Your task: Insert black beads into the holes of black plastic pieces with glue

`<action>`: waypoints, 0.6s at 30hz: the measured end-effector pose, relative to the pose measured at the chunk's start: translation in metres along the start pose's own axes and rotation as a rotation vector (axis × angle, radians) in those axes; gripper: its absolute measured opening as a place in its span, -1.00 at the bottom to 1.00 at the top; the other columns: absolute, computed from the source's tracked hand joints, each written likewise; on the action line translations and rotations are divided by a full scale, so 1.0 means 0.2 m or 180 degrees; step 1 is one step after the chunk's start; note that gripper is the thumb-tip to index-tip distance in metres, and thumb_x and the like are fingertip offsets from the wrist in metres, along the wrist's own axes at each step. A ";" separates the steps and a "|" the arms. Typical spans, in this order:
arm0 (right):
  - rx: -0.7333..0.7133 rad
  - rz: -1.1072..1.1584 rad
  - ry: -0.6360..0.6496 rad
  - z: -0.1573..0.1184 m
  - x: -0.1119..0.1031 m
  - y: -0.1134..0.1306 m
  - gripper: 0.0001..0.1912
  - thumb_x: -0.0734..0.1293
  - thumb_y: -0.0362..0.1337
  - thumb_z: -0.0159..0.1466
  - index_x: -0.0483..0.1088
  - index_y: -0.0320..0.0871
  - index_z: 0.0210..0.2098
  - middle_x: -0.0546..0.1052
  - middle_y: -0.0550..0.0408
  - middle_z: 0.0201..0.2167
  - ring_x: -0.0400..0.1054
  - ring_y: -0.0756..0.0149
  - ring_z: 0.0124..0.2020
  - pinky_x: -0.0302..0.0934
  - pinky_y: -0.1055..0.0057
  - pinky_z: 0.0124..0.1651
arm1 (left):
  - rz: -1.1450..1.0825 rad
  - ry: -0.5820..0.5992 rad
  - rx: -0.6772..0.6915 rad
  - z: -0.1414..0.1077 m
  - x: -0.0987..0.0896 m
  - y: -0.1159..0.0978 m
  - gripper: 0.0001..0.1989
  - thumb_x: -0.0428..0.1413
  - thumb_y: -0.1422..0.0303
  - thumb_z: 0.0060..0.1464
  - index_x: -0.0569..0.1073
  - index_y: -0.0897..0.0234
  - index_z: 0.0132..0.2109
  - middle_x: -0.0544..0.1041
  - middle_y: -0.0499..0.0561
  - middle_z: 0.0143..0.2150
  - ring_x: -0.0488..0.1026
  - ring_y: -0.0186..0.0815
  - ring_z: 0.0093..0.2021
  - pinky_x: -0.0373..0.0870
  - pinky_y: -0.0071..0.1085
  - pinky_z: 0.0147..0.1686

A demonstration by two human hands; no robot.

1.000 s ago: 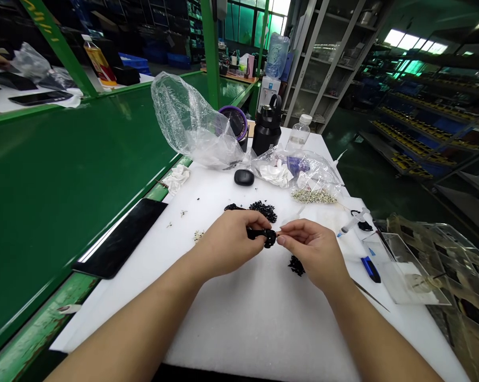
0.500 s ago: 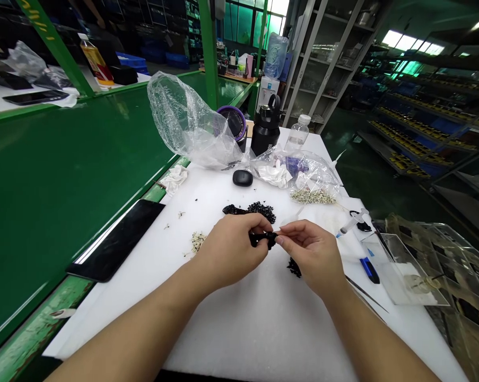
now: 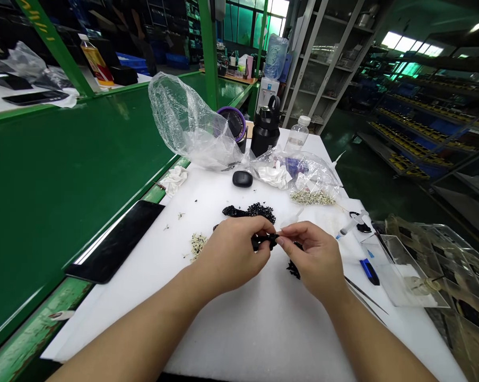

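Note:
My left hand (image 3: 235,252) is closed around a small black part (image 3: 265,242) and holds it above the white work surface. At the part's right end, the thumb and forefinger of my right hand (image 3: 313,257) pinch together. Whatever sits between those fingertips is too small to make out. Just beyond my hands lies a pile of tiny black pieces (image 3: 261,211) with a longer black part (image 3: 234,211) beside it. More black pieces (image 3: 293,269) are partly covered by my right hand. Left of my left hand is a small heap of pale pieces with dark tips (image 3: 198,244).
A black phone-like slab (image 3: 115,241) lies along the left edge. Behind are a clear plastic bag (image 3: 191,127), a black bottle (image 3: 265,130) and a black oval case (image 3: 242,179). Tweezers (image 3: 366,297), a blue-capped tool (image 3: 369,271), a syringe (image 3: 347,228) and a clear tray (image 3: 406,276) lie right.
Both hands stay almost in place, with the left hand shifted very slightly. The black part is still held between them. In the far background a person has come into view at the upper left.

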State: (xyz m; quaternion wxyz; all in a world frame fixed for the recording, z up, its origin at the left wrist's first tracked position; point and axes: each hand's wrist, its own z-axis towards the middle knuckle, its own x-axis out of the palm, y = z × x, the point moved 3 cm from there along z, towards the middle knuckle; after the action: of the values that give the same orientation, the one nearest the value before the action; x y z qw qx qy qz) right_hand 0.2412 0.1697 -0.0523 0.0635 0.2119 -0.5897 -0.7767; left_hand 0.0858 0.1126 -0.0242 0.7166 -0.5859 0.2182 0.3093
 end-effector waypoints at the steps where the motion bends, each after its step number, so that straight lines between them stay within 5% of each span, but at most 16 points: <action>1: -0.0071 -0.0086 -0.0011 0.00 0.00 0.00 -0.91 0.43 -0.30 0.17 0.48 -0.07 -0.30 0.56 0.13 -0.35 0.46 0.32 -0.31 0.36 0.37 -0.21 | 0.0015 -0.0012 0.0051 0.00 0.00 0.00 -0.82 0.06 0.44 0.04 0.49 0.11 -0.21 0.57 -0.22 -0.29 0.48 -0.40 -0.29 0.36 -0.45 -0.30; 7: 0.0223 0.0337 0.0287 0.02 -0.01 -0.01 -0.87 0.46 -0.32 0.12 0.47 -0.11 -0.32 0.54 0.13 -0.39 0.42 0.36 -0.34 0.34 0.43 -0.25 | -0.0111 0.0172 0.0147 0.01 0.00 -0.01 -0.79 0.04 0.49 0.03 0.50 0.14 -0.22 0.55 -0.18 -0.33 0.44 -0.39 -0.33 0.32 -0.43 -0.34; 12: 0.0531 0.0715 0.0495 0.03 -0.01 -0.02 -0.81 0.51 -0.37 0.02 0.46 -0.13 -0.38 0.51 0.17 -0.46 0.40 0.39 -0.39 0.31 0.47 -0.30 | -0.0507 0.0724 -0.0319 0.01 -0.02 -0.04 -0.86 0.04 0.39 0.07 0.48 0.19 -0.23 0.54 -0.12 -0.33 0.40 -0.37 -0.40 0.30 -0.43 -0.42; 18: 0.0522 0.0580 0.0573 0.02 -0.01 -0.01 -0.84 0.50 -0.33 0.03 0.47 -0.16 -0.41 0.51 0.12 -0.45 0.39 0.35 -0.40 0.30 0.42 -0.33 | -0.0548 0.0768 -0.0491 0.02 -0.03 -0.05 -0.88 0.05 0.36 0.05 0.47 0.22 -0.28 0.54 -0.07 -0.34 0.43 -0.31 -0.33 0.30 -0.41 -0.37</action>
State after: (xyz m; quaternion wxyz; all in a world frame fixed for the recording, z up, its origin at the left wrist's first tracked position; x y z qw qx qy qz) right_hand 0.2422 0.1754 -0.0518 0.1688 0.2309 -0.6599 -0.6948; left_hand 0.0885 0.1139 -0.0135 0.6619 -0.6886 0.2272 0.1900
